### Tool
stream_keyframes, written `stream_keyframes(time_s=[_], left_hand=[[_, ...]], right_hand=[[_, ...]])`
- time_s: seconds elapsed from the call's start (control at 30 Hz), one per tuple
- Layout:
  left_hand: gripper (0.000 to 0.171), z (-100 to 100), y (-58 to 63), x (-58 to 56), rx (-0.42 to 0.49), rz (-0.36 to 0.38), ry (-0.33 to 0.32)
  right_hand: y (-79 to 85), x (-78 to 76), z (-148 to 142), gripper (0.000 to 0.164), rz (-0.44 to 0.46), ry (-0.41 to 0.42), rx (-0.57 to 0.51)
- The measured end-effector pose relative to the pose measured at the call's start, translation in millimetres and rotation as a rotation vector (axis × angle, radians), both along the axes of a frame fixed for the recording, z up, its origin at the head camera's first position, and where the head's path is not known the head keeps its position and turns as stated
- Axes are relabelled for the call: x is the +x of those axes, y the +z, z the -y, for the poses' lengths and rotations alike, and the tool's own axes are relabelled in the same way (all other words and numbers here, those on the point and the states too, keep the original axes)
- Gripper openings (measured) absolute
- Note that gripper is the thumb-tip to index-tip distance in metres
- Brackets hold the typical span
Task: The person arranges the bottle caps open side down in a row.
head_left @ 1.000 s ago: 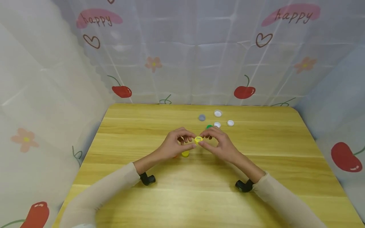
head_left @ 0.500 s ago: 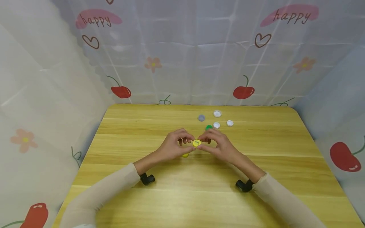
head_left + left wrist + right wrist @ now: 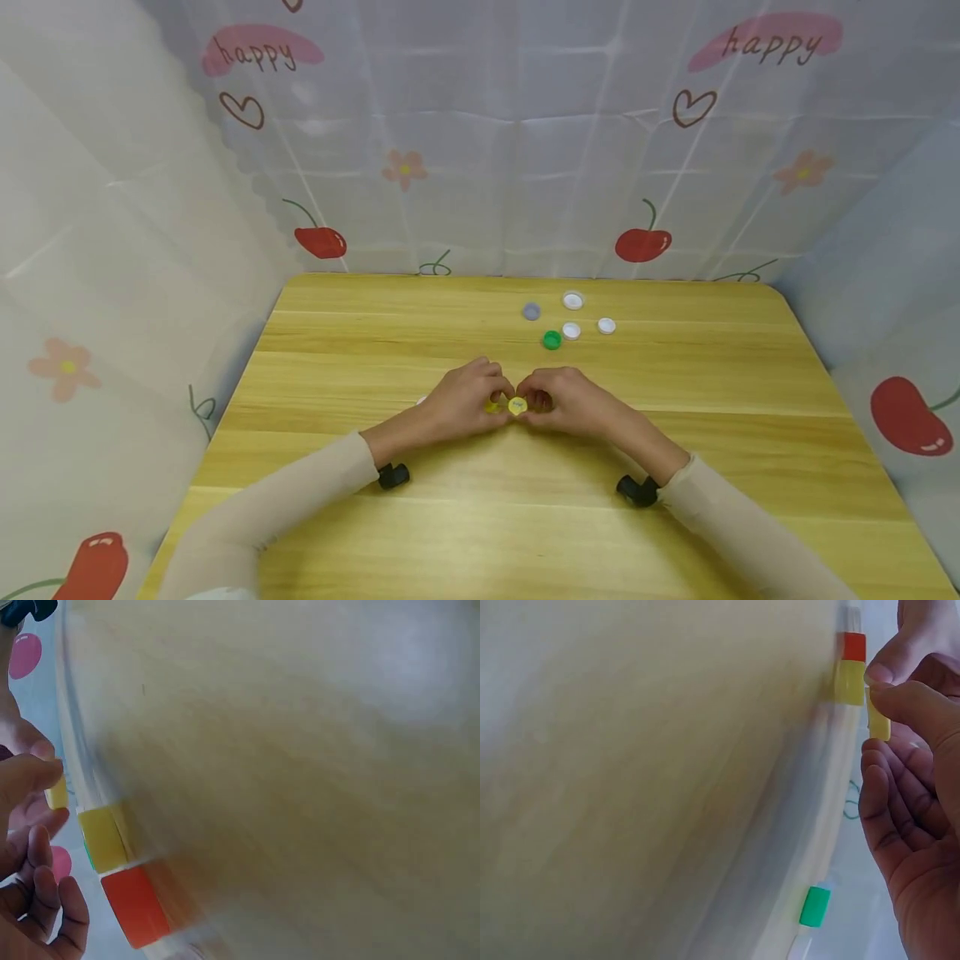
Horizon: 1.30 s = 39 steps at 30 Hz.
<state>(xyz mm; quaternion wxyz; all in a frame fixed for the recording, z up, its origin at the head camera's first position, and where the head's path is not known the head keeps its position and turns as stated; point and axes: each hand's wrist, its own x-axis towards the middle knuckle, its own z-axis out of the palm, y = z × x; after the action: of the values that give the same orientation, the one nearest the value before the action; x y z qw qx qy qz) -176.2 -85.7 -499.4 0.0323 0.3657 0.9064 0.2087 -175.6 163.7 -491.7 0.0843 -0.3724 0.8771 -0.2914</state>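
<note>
My left hand [image 3: 467,402] and right hand [image 3: 573,402] meet over the middle of the table, both pinching one small yellow bottle cap [image 3: 517,406] between thumb and finger. Its flat top with dark print faces up. In the left wrist view the held cap [image 3: 57,793] is raised above the tabletop, seen edge-on. A second yellow cap [image 3: 103,838] stands on the table close by, beside an orange-red cap [image 3: 136,906]. From the head, the left fingers partly cover that second yellow cap [image 3: 491,407], and the orange-red one is hidden.
Beyond the hands lie a green cap [image 3: 552,340], a grey cap [image 3: 531,312] and several white caps [image 3: 572,331]. Another white piece [image 3: 421,400] peeks out behind the left wrist. The wooden table [image 3: 480,517] is bordered by printed curtains [image 3: 480,192] at the back and sides.
Both hands have moved toward the person and lower with the yellow cap between them. The green cap, partly covered before, now shows whole.
</note>
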Motion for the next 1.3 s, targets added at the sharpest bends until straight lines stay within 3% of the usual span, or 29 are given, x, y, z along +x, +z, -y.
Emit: stream_keyframes(time_s=[0.37, 0.73, 0.87, 1.07, 1.2, 1.3], left_hand=[[0.024, -10.3, -7.1, -1.3, -0.104, -0.037, 0.008], [0.027, -13.6, -6.2, -1.7, -0.107, -0.013, 0.023], [0.033, -10.9, -3.0, -3.8, -0.08, 0.016, 0.024], [0.036, -8.3, 0.8, -16.8, -0.007, 0.079, 0.055], [0.029, -16.4, 2.1, -35.1, 0.059, 0.122, 0.083], [0.025, -27.2, 1.7, -51.9, 0.125, 0.195, 0.123]], right_hand=[[-11.2, -8.7, -0.8, 0.022, 0.037, 0.041, 0.026], [-15.1, -9.3, -4.5, 0.023, 0.071, 0.018, 0.034], [-15.5, -8.7, -9.1, 0.031, 0.093, 0.002, 0.011], [-16.2, -15.3, -29.4, 0.036, 0.078, -0.087, -0.046], [-14.8, -28.1, -41.9, 0.03, 0.024, -0.173, -0.081], [-14.5, -41.5, -46.8, 0.029, -0.016, -0.235, -0.105]])
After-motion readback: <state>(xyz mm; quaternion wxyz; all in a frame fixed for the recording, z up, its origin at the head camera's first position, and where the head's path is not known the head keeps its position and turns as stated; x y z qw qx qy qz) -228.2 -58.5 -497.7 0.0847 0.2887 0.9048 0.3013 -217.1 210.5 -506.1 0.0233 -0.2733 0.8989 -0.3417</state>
